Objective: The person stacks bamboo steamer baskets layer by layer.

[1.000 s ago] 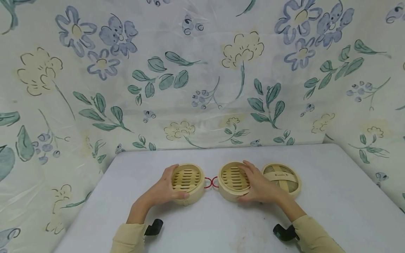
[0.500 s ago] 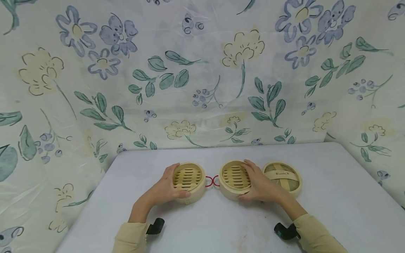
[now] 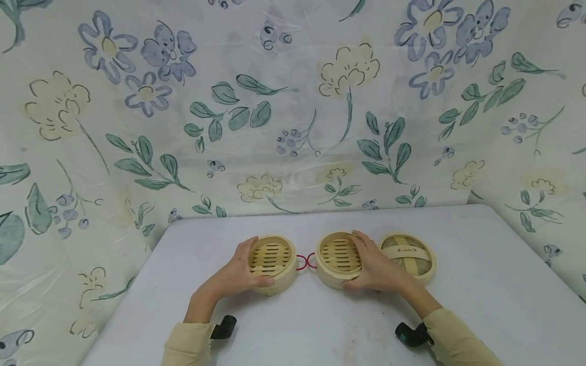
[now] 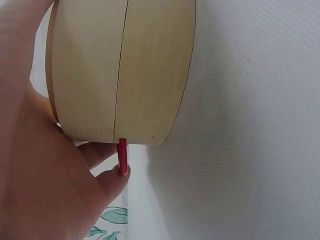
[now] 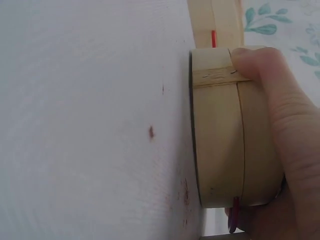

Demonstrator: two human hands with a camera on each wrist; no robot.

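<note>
Two round bamboo steamer baskets stand side by side on the white table, slatted floors showing from above. My left hand (image 3: 235,274) grips the left steamer basket (image 3: 280,283) at its left side, with the thumb at the front wall. Around the right side of the right steamer basket (image 3: 330,277) my right hand (image 3: 377,267) is curved, thumb low at the front. Red loop handles (image 3: 301,262) face each other between the baskets and seem to touch. In the left wrist view another red handle (image 4: 123,157) lies by the fingers. Both baskets' far sides are hidden.
Just right of the right hand lies a round bamboo lid (image 3: 409,251) with crossed bands, partly behind the wrist. The white table (image 3: 311,330) meets a flower-printed cloth (image 3: 297,168) at its back edge. Small reddish marks (image 5: 151,132) dot the table.
</note>
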